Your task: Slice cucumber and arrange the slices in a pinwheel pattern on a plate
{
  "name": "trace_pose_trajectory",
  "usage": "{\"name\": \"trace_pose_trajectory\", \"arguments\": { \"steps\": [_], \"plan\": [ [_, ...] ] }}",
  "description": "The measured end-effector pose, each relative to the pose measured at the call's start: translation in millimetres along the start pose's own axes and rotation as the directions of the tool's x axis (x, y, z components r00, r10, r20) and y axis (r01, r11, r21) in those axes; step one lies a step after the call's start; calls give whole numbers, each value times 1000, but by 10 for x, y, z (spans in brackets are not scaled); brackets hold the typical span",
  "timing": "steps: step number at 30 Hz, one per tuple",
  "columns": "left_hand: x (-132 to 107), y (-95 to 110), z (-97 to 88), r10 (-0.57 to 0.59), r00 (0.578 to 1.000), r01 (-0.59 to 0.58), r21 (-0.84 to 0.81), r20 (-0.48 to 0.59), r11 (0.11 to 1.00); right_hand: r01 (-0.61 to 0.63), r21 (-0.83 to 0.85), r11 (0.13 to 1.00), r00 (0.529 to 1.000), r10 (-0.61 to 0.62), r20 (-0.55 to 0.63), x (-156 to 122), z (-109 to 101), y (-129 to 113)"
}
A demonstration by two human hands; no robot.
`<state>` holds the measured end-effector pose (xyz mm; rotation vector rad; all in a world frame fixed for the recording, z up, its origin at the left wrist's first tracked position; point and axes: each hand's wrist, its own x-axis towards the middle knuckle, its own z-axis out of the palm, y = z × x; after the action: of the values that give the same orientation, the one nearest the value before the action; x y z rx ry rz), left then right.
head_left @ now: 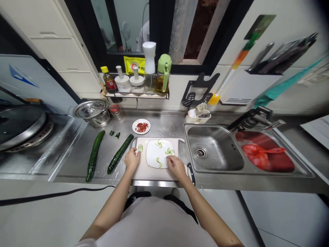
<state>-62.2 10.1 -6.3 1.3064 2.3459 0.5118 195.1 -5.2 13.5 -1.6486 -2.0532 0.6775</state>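
A white square plate [154, 156] with several thin cucumber slices [169, 151] sits on a white cutting board [144, 171]. My left hand [132, 159] rests on the board's left side with fingers curled, next to a small pile of cucumber slices [140, 148]. My right hand [175, 165] touches the plate's right edge, fingers pinched together near a slice; what it pinches is too small to name. Two whole cucumbers [94, 154] [119, 153] lie on the steel counter to the left, with two cut ends [114, 134] behind them.
A small dish of chopped red chili [141, 126] stands behind the board. A knife [191, 173] lies at the board's right. A sink [213, 151] is on the right, with a red bag [257, 154] in a red basin. A steel pot [93, 112] and condiment rack [137, 85] stand at the back.
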Motion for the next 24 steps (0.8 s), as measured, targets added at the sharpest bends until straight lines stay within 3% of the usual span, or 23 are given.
{"name": "trace_pose_trajectory", "arguments": {
  "steps": [5,10,19,21,24],
  "plan": [
    [52,62,50,-21,1000,22,120,-6,993,-6,20,1000,1000,6,-1,-34,16,35],
    [40,49,77,30,999,-29,45,-18,999,-35,14,999,999,34,13,-68,10,57],
    [26,90,88,49,999,-53,-285,-19,957,-37,22,999,999,36,30,-67,-29,-69],
    [29,113,89,40,999,-34,-431,5,902,-33,46,998,999,32,24,-56,-37,-91],
    [35,193,38,62,997,-14,-661,50,751,-23,89,996,1000,23,3,4,-60,-134]
  ]
}}
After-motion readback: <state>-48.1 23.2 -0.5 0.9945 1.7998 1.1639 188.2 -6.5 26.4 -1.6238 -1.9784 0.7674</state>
